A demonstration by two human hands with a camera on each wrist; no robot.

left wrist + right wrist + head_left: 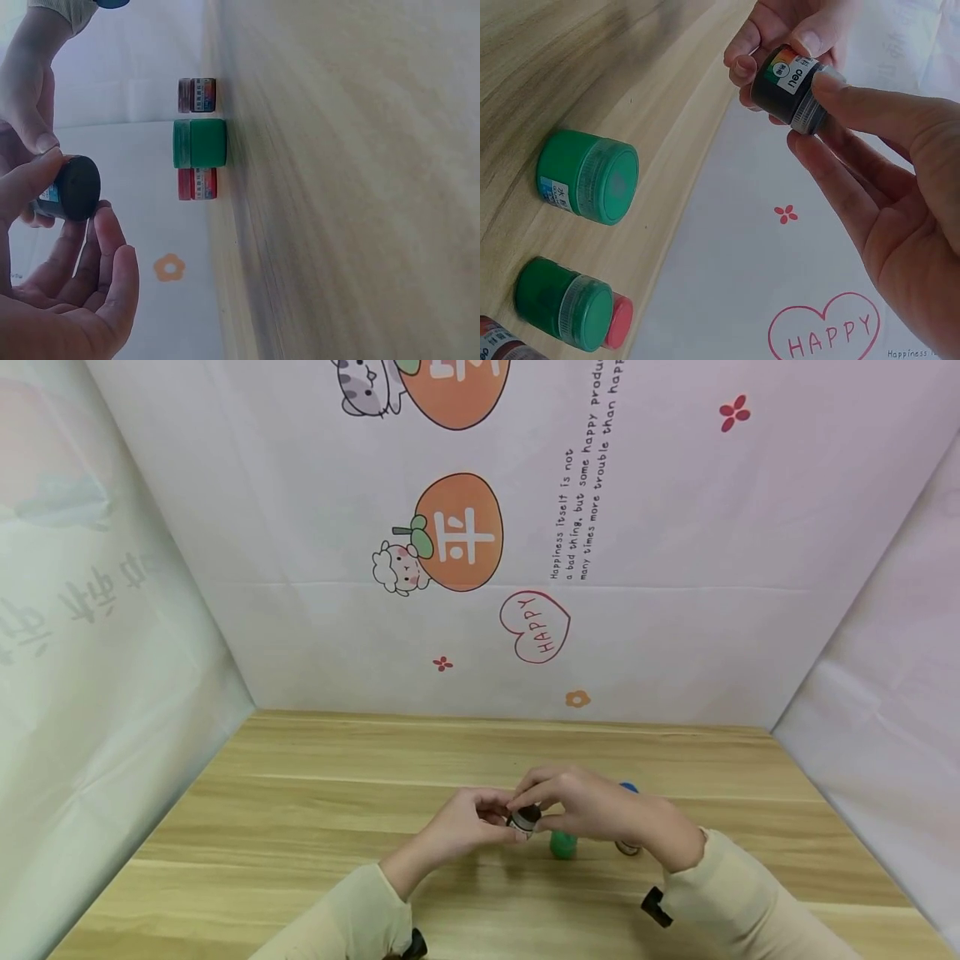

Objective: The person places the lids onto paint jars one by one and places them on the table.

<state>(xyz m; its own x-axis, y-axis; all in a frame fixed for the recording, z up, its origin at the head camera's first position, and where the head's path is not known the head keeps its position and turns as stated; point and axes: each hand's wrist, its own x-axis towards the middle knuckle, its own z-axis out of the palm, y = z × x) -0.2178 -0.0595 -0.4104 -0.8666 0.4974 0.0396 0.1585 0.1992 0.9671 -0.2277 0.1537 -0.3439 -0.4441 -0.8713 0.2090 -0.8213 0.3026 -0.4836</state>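
Note:
A small black paint jar (780,84) with a "deli" label is held up off the table between both hands. My left hand (467,823) grips the jar's dark body, its thumb on one side and fingers round the other. On the lid end, my right hand (585,802) pinches the clear ribbed cap between thumb and fingers. In the left wrist view the round dark base of the black jar faces the camera. Close to the right hand, a green paint jar (563,845) stands on the table.
The right wrist view shows two green jars, one nearer (589,178) and one farther (562,304). A red-lidded jar (620,321) peeks out behind, and a brownish jar (502,346) is cut off at the corner. Something blue (628,787) shows past the right wrist. Printed white sheets enclose the wooden table (315,793).

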